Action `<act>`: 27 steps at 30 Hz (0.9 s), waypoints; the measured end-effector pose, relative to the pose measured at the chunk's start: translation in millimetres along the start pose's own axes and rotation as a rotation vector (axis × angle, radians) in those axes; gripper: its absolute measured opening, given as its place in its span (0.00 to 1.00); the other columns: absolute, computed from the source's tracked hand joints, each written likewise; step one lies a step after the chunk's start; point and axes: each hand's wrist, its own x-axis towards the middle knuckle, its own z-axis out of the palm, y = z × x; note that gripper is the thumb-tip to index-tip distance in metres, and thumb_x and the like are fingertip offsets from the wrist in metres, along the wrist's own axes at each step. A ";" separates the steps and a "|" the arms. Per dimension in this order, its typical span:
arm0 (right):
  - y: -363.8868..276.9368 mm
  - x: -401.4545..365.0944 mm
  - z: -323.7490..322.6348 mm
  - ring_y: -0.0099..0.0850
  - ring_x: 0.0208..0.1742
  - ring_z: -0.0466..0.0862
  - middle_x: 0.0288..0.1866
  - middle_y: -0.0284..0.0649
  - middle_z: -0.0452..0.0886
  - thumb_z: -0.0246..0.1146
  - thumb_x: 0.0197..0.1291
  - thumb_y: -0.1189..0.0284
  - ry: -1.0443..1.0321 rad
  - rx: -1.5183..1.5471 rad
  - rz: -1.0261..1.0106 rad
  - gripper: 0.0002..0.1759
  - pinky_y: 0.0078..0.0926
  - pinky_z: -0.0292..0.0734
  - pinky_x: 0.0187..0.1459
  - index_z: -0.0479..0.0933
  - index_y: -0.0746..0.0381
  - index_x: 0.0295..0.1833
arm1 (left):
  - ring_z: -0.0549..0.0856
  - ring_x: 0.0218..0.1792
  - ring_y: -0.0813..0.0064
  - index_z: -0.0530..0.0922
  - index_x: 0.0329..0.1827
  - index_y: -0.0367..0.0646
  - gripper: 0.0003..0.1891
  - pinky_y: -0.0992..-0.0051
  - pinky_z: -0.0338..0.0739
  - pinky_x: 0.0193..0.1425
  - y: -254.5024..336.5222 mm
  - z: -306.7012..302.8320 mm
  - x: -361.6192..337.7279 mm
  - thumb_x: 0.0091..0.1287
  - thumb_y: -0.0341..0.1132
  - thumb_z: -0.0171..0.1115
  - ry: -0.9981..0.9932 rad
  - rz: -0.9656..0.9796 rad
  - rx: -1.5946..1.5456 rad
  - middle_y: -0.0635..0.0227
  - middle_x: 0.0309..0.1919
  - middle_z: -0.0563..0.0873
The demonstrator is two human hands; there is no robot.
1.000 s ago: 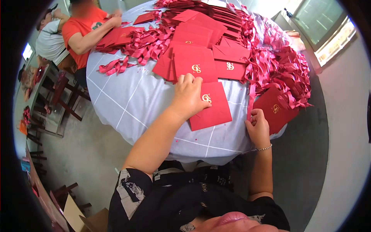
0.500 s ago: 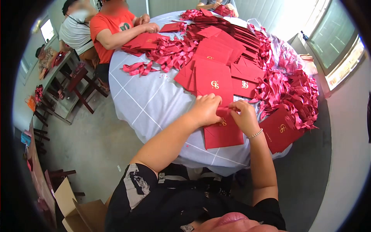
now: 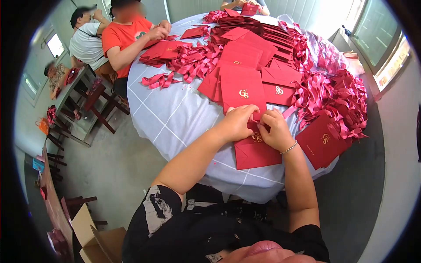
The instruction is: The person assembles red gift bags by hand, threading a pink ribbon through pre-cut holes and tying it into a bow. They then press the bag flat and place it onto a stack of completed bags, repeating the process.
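left hand [image 3: 238, 126] grips flat red paper bag [image 3: 258, 158] near top; right hand [image 3: 277, 132] pinched closed there, contents unclear. light, even pressure should limit creasing.

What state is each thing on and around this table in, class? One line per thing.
Front packet, flat, partly covered by both hands
Left hand, fingers curled at that packet
Right hand, fingers curled at that packet
Middle packets, flat, overlapping
Right-side ribbons, heaped, tangled
Tablecloth, spread, draping down
Cardboard box, flaps open
Bracelet, worn
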 end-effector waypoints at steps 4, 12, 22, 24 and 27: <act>1.5 1.4 -0.4 0.46 0.40 0.78 0.33 0.43 0.77 0.67 0.47 0.82 0.165 0.039 -0.084 0.07 0.41 0.71 0.45 0.75 0.63 0.30 | 0.84 0.52 0.63 0.80 0.51 0.46 0.25 0.59 0.72 0.58 -13.4 1.1 3.6 0.49 0.38 0.79 -0.013 -0.025 -0.118 0.66 0.41 0.88; 12.1 -1.8 -8.2 0.43 0.41 0.84 0.38 0.44 0.83 0.69 0.55 0.83 0.300 0.118 0.037 0.07 0.35 0.78 0.44 0.76 0.67 0.33 | 0.84 0.41 0.73 0.83 0.47 0.43 0.19 0.70 0.79 0.48 -14.7 -20.2 -4.3 0.54 0.32 0.79 0.093 0.098 0.004 0.68 0.35 0.86; 2.7 -1.8 -6.5 0.31 0.34 0.88 0.37 0.45 0.87 0.67 0.63 0.80 0.190 0.312 0.127 0.08 0.24 0.81 0.38 0.85 0.67 0.48 | 0.82 0.43 0.85 0.80 0.49 0.36 0.16 0.79 0.79 0.47 -14.1 -18.7 -2.1 0.59 0.24 0.74 -0.029 -0.090 -0.365 0.72 0.40 0.86; 3.0 -4.7 -2.5 0.26 0.33 0.85 0.37 0.40 0.87 0.67 0.65 0.79 -0.004 0.338 0.205 0.08 0.22 0.79 0.37 0.85 0.68 0.48 | 0.82 0.44 0.83 0.80 0.50 0.35 0.17 0.78 0.79 0.49 -17.6 -17.8 -2.6 0.59 0.24 0.74 0.000 -0.057 -0.330 0.71 0.41 0.86; 2.6 -5.0 -0.5 0.25 0.35 0.84 0.35 0.39 0.86 0.65 0.65 0.81 -0.065 0.437 0.352 0.07 0.21 0.79 0.38 0.85 0.70 0.47 | 0.84 0.47 0.80 0.80 0.51 0.34 0.17 0.76 0.80 0.52 -17.1 -18.6 -2.5 0.59 0.24 0.74 0.025 -0.053 -0.323 0.68 0.44 0.87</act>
